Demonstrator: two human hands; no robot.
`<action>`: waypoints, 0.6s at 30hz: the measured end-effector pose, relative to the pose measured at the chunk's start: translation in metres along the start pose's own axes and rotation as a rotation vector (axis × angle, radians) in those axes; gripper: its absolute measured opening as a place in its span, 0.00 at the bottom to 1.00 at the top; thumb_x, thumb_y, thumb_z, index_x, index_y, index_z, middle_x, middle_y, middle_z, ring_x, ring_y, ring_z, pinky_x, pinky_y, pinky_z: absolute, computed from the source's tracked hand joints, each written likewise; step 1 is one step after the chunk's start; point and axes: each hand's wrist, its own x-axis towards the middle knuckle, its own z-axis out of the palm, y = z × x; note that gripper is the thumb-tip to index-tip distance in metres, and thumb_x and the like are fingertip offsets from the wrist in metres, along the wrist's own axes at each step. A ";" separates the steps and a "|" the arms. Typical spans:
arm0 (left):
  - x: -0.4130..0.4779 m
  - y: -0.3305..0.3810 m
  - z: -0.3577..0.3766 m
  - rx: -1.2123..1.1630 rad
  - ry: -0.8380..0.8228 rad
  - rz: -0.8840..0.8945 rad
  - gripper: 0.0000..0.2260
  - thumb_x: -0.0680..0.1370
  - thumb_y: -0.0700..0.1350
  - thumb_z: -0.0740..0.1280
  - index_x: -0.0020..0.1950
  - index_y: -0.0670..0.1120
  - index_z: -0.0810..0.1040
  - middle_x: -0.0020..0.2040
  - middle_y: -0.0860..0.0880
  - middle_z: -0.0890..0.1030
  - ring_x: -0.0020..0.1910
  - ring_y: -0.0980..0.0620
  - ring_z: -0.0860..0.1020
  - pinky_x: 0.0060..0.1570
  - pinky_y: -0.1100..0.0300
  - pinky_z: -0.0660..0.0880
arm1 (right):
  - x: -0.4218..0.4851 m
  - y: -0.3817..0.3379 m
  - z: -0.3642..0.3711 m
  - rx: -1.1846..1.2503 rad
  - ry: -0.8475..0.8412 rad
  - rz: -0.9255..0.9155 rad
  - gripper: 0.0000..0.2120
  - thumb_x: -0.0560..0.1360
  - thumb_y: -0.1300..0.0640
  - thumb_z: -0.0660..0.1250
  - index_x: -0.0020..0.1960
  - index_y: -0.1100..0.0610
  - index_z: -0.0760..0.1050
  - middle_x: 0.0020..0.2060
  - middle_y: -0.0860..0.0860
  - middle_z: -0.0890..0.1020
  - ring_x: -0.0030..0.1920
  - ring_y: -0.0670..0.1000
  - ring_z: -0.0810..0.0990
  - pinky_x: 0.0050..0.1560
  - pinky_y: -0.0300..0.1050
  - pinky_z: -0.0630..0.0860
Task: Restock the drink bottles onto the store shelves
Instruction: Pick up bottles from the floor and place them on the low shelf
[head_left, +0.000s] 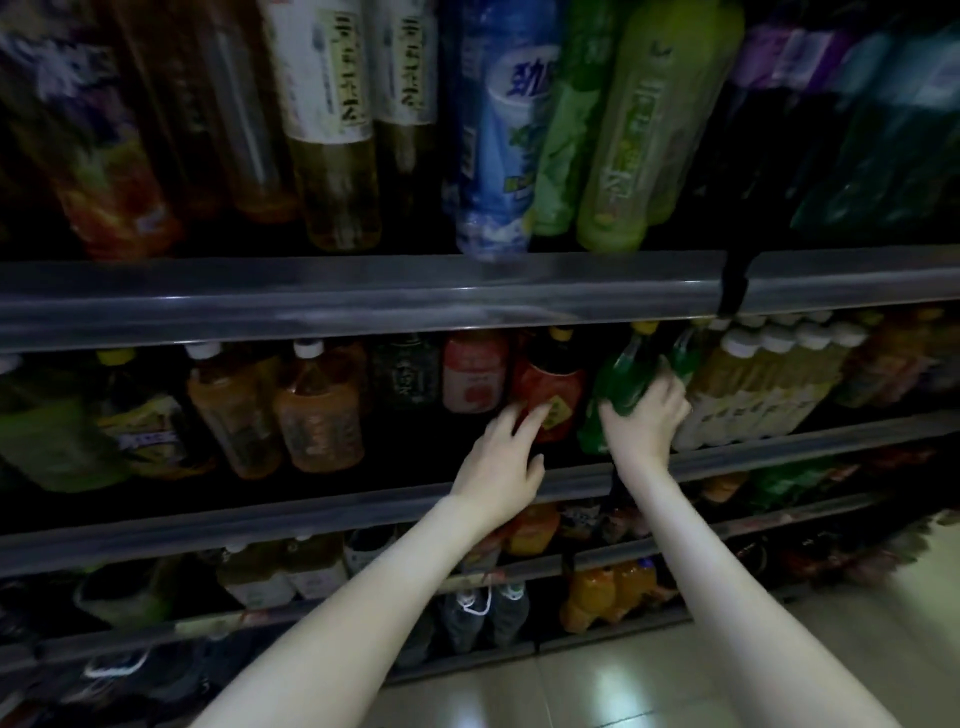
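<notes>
Left hand (506, 457) reaches in at centre frame with its fingers spread and nearly straight. The fingertips lie at the yellow diamond on a red-labelled dark bottle (553, 374), and nothing is gripped. That bottle stands on the middle shelf (311, 512) and looks full, so it would probably feel heavy and firm in the hand. Just right of it is the green bottle (621, 374) with a yellow cap, standing on the same shelf and leaning with its top toward the right of the frame. Right hand (647, 423) wraps its lower body from the right, thumb in front and fingers curled behind.

A filled plastic bottle like this is likely weighty, stiff and smooth-skinned, and not fragile. It could slip if held only by the fingertips, and it could knock the close-packed white-capped bottles (753, 384) just to its right. Gripping round the body, as it is held now, seems the safest way to take it.

Little of the writing can be read:
- **Upper left:** the amber bottles (332, 78) carry white labels with vertical characters too blurred to make out.
- **Upper centre:** the blue bottle (498, 130) shows large Chinese characters, only partly visible.
- **Further right:** the pale green bottle (639, 135) has light vertical lettering that is also illegible.
- **Green bottle in hand:** no brand name can be made out.
</notes>
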 end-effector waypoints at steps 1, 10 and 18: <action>0.001 0.002 0.002 0.006 -0.005 -0.001 0.26 0.81 0.47 0.59 0.78 0.53 0.54 0.76 0.45 0.58 0.73 0.45 0.59 0.67 0.55 0.66 | 0.003 0.002 0.000 -0.011 -0.046 -0.006 0.37 0.74 0.57 0.69 0.76 0.62 0.53 0.73 0.59 0.59 0.71 0.59 0.56 0.72 0.52 0.57; -0.016 -0.028 -0.016 0.121 0.053 -0.203 0.26 0.81 0.48 0.59 0.77 0.52 0.55 0.74 0.43 0.60 0.70 0.43 0.62 0.66 0.52 0.68 | -0.046 -0.017 0.032 -0.020 -0.133 -0.127 0.36 0.74 0.61 0.69 0.74 0.64 0.53 0.70 0.63 0.60 0.70 0.61 0.58 0.70 0.53 0.59; -0.050 -0.081 -0.062 0.413 0.266 -0.409 0.30 0.78 0.47 0.62 0.78 0.51 0.55 0.76 0.39 0.52 0.73 0.37 0.49 0.73 0.41 0.46 | -0.069 -0.071 0.069 -0.112 -0.398 -0.301 0.34 0.78 0.57 0.64 0.78 0.54 0.50 0.73 0.61 0.56 0.72 0.63 0.55 0.71 0.55 0.59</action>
